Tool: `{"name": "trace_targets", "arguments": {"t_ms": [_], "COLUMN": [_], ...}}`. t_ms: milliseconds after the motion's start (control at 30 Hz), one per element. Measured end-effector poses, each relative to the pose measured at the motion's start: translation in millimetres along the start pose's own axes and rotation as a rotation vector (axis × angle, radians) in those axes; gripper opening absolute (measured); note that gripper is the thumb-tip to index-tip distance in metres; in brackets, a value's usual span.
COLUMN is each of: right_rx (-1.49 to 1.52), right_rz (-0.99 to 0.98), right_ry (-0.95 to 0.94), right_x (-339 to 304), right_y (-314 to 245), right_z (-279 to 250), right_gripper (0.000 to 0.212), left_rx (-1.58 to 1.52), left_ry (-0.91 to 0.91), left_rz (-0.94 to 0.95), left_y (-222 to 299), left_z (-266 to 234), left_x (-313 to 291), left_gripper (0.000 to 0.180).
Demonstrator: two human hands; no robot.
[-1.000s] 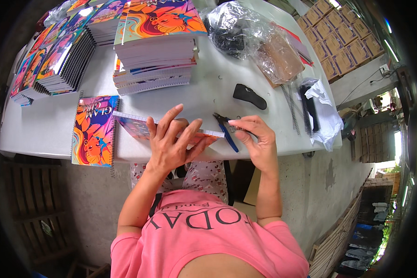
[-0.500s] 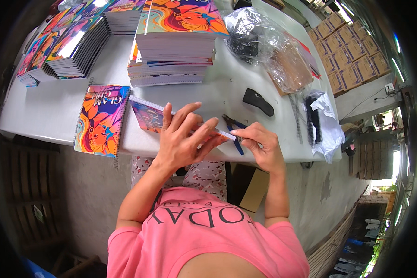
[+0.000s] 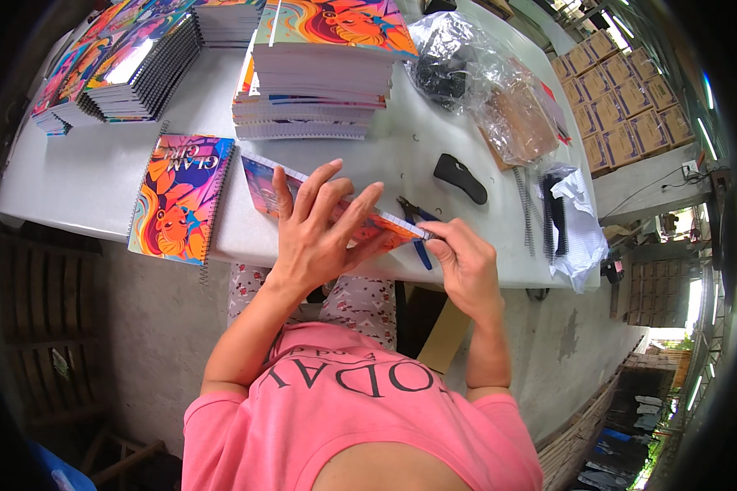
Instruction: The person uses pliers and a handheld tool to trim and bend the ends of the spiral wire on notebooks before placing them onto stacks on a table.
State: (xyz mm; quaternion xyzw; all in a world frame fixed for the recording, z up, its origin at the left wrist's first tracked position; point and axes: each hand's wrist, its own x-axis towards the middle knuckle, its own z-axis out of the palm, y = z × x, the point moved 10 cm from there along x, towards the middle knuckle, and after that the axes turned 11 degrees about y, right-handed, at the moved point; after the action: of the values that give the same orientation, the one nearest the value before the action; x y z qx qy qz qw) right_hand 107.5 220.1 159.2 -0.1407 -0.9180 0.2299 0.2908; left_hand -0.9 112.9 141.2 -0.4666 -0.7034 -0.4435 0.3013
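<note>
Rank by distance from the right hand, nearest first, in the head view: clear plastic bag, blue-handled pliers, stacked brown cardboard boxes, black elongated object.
1. Blue-handled pliers: just left of the right hand.
2. Black elongated object: just beyond the hand.
3. Clear plastic bag: farther beyond.
4. Stacked brown cardboard boxes: background, upper right.

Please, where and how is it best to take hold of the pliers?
Probably by the blue handle, coming low from the table's near side. The pliers lie with jaws away from the person, and this handle points back. The notebook in the left hand hides their middle.
</note>
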Motion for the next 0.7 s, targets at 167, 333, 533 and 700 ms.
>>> {"name": "trace_targets", "arguments": {"t_ms": [167, 333, 533, 700], "right_rx": [0.119, 0.178, 0.074, -0.483], "right_rz": [0.125, 0.077, 0.174, 0.138], "right_ry": [0.087, -0.072, -0.115, -0.116], "right_x": [7, 1, 27, -3], "right_y": [2, 11, 105, 189], "right_z": [-5, 8, 1, 18], "right_gripper": [0.023, 0.028, 0.047, 0.053], "left_rx": [-0.001, -0.056, -0.143, -0.258], "left_ry": [0.015, 0.037, -0.011, -0.083], "left_rz": [0.012, -0.035, -0.020, -0.004], "left_y": [0, -1, -5, -7], "left_z": [1, 0, 0, -4], "left_x": [-1, 1, 6, 1], "left_gripper": [0.050, 0.041, 0.037, 0.034]}}
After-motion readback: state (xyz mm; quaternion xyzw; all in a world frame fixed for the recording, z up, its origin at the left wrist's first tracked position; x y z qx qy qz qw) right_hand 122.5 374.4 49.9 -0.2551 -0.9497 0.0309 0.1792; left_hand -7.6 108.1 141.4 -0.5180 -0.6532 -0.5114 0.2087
